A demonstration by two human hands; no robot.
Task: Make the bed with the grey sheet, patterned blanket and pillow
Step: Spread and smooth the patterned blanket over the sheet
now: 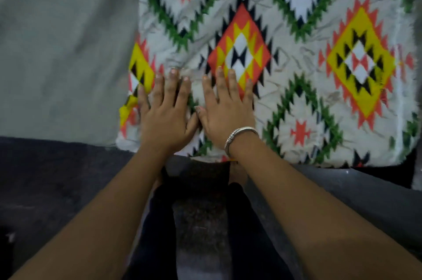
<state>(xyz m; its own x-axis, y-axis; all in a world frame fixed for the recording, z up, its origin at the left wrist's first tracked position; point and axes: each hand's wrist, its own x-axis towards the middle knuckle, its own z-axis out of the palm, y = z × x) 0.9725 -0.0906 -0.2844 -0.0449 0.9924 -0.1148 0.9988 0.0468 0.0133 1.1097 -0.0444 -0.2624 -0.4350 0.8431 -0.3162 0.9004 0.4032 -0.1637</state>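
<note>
So the patterned blanket (285, 56) is lying on the bed, white with green, orange and yellow diamonds, and its near edge sits right at the bed's edge. Both hands are pressed flat on the blanket's near left corner with fingers straight, gripping nothing. The left hand (164, 117) is by the corner and the right hand (226, 115) is just beside it, thumbs about touching. There's a silver bracelet (239, 138) on the right wrist. Left of the blanket it's just grey sheet (64, 51). Below the blanket there's a dark blurry bed side (57, 165), then speckled floor (201, 222) and dark trousers (159, 222).
</note>
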